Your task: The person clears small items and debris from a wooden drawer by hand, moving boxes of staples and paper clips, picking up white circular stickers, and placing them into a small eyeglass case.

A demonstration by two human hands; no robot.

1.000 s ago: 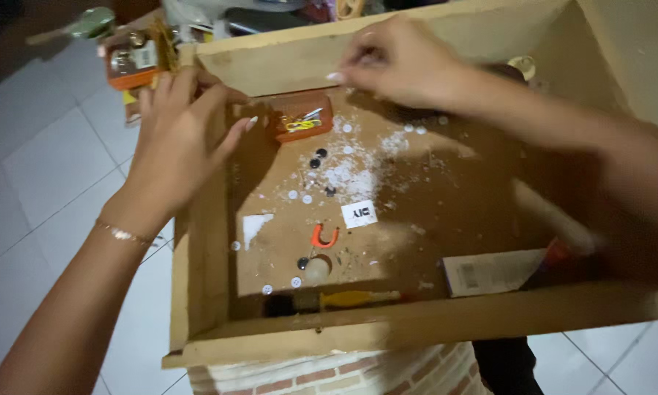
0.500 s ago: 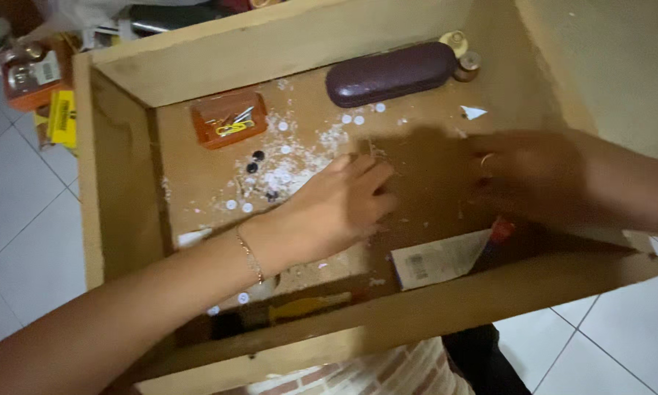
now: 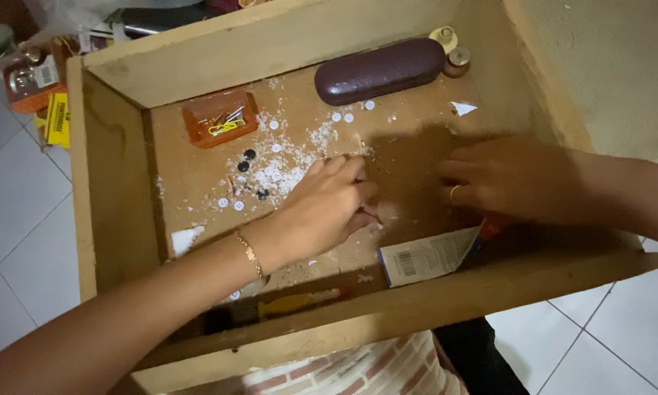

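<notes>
Resting on drawer (image 3: 117, 219) floor: left hand (image 3: 325, 208), fingers curled, grip unclear, beside scattered buttons (image 3: 259, 175); right hand (image 3: 508, 179) flat, fingers loosely spread, above card (image 3: 424, 256).

A pale, raw-wood drawer (image 3: 109, 212) with a brown fibreboard bottom holds a dark maroon spectacle case (image 3: 378, 71), a translucent orange box (image 3: 220, 118) of yellow and silver clips, and a scatter of white buttons (image 3: 274, 173) mixed with a few black buttons (image 3: 247, 160). A gold bracelet (image 3: 250, 254) circles the left hand (image 3: 325, 208); a gold ring (image 3: 453, 194) shows on the right hand (image 3: 508, 179). A white card (image 3: 425, 256) lies at the front, near a yellow-handled tool (image 3: 296, 303). White floor tiles (image 3: 14, 219) surround the drawer.
</notes>
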